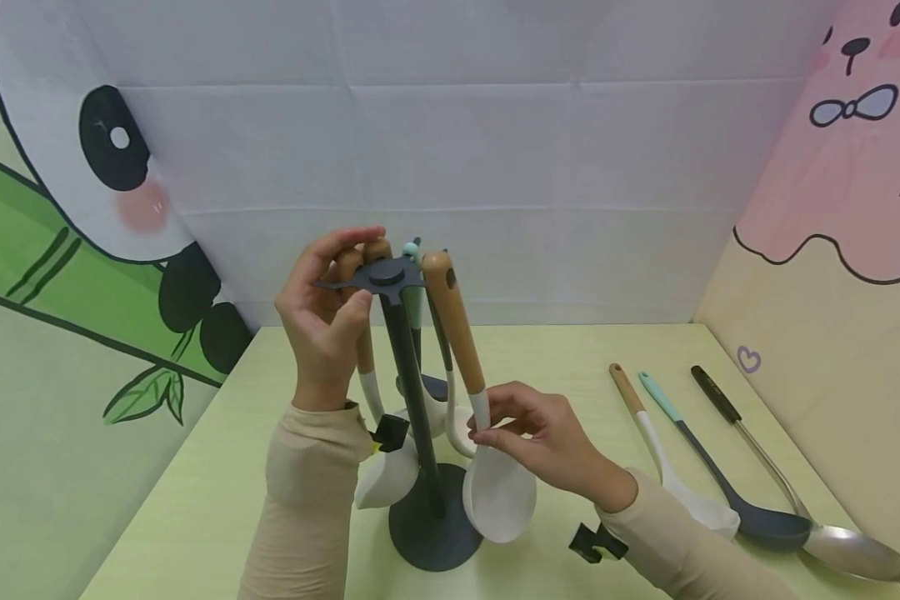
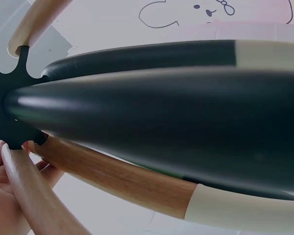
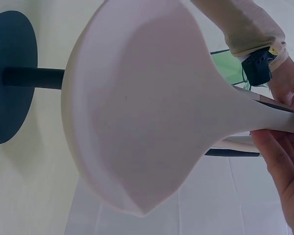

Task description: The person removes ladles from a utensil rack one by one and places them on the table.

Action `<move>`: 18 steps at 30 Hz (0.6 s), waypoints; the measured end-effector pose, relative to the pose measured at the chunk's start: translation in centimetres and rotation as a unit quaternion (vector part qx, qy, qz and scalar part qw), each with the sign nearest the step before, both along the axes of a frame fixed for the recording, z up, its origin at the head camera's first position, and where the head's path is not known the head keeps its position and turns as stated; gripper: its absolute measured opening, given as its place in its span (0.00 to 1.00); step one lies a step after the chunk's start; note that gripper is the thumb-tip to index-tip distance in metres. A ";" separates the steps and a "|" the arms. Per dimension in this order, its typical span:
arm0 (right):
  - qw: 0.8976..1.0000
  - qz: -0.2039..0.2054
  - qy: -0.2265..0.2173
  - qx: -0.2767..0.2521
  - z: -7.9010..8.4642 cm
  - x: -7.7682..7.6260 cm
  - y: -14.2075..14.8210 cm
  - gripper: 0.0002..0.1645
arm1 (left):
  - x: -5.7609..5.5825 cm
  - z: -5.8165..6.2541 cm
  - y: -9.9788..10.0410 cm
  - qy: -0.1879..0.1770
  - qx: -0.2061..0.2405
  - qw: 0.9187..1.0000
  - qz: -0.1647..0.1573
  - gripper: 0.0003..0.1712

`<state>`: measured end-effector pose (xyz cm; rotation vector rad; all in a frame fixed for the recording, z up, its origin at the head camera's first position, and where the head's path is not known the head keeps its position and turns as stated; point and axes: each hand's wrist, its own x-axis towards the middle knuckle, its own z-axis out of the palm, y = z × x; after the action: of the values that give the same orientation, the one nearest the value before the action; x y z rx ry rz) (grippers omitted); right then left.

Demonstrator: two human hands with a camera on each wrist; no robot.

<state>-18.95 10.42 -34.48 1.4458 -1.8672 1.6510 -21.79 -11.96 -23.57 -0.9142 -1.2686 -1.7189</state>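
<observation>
In the head view, a dark rack (image 1: 412, 383) stands on the table (image 1: 570, 354), its pole leaning in the picture. Hanging round it are a wooden-handled white scoop (image 1: 392, 485) on the left and, behind the pole, a mint-handled utensil (image 1: 414, 307), partly hidden. On the rack's right side is a white ladle (image 1: 500, 496) with a wooden handle, its tip beside the rack's top; I cannot tell whether it is hooked. The right hand (image 1: 536, 425) pinches the ladle's neck, while the left hand (image 1: 322, 325) grips round the rack's top and the handles there. At the right lie a white spatula (image 1: 660, 446), a dark ladle (image 1: 772, 525) and a metal spoon (image 1: 858, 554), close together.

In the left wrist view, the pole fills the middle, covering much behind it; left-hand fingers show behind a wooden handle.

In the right wrist view, the white ladle's bowl blocks most of the rack, leaving its round base visible.
</observation>
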 end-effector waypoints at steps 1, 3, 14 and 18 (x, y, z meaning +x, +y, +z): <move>1.000 0.000 0.000 0.000 0.0 0.0 0.1 0.20 | 0.0 0.0 0.0 0.000 0.000 1.000 0.000 0.28; 1.000 -0.002 0.001 0.001 0.0 0.0 0.2 0.19 | 0.0 0.0 0.0 0.000 0.001 1.000 -0.001 0.28; 1.000 -0.020 -0.015 0.005 0.1 0.0 0.8 0.21 | -0.2 -0.1 0.2 0.003 0.010 1.000 -0.004 0.28; 1.000 -0.022 -0.008 0.005 0.1 -0.1 1.2 0.20 | -0.2 -0.2 0.2 0.005 0.010 1.000 -0.003 0.28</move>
<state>-19.05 11.57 -34.35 1.3888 -1.9051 1.6393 -22.02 -11.78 -23.78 -0.9147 -1.2407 -1.7282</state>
